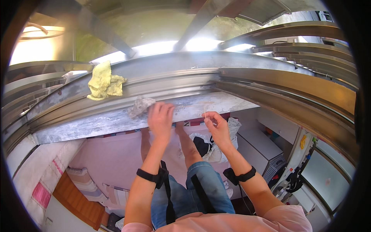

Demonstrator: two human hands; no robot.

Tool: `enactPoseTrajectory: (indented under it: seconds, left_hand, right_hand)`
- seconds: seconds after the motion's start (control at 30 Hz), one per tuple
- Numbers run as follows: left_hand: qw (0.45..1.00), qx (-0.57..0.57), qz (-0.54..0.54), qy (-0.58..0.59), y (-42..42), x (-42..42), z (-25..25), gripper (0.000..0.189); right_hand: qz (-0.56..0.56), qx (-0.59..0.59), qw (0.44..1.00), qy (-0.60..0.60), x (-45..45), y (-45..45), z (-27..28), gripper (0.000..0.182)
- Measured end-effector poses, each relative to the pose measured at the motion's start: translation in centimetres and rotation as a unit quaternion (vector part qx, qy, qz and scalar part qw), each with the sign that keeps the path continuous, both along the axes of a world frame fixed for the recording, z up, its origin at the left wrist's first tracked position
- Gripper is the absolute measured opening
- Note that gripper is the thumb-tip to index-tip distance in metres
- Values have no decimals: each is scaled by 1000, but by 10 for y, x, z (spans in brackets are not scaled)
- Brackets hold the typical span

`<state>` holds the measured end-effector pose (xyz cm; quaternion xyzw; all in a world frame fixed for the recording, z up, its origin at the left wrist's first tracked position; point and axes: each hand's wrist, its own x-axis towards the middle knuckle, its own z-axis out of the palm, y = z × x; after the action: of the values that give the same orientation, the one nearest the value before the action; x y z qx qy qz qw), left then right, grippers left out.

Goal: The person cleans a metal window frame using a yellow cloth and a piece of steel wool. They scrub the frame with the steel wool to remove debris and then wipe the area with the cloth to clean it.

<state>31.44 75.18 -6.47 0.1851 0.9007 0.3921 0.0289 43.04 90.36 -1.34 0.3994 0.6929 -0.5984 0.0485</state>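
Note:
My right hand (216, 127) pinches a thin wooden stick (205, 112), like a toothpick, upright between thumb and forefinger above the inner edge of the window sill (84, 123). My left hand (160, 120), blurred, is over the sill with its fingers bent. A crumpled grey cloth (141, 106) lies at its fingers; whether they grip the cloth is unclear. More thin sticks (206, 102) lie on the white, worn sill between and beyond my hands. A crumpled yellow cloth (105, 82) rests farther left, across the metal window track (162, 82).
Metal window bars (289, 30) stand outside the opening. A brown-framed sliding sash (289, 95) fills the right side. Below the sill is a bed with a pink sheet (113, 156), where I kneel or stand; white and black clothes (203, 145) lie there. A grey cabinet (258, 142) stands right.

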Motion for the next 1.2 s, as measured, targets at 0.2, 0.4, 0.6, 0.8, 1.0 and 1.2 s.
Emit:
enactPoseTrajectory:
  seconds: [0.2,0.4,0.6,0.8,1.0,1.2]
  left_hand:
    - [982,-132,65,116,-74,-18,-17,10]
    - [967,-168,126,147,-124,-40,-4,10]
    - [986,-128,42,95,-90,-30,5,14]
    - [990,92,-27,-105,-15,-7,74,23]
    - [937,153,-131,-285,20,-31,84,16]
    - [966,71,-226,-101,36,-63,69,14]
  right_hand:
    - [6,-35,999,6,-6,-13,0,13]
    - [12,-64,998,-15,-7,-25,0,13]
    - [34,-79,996,-6,-15,-40,4,11]
    - [-137,-240,959,64,-39,-44,24,7]
    - [-179,-324,926,71,-51,-23,21,10]
    - [-50,-149,984,81,-39,-6,23,23]
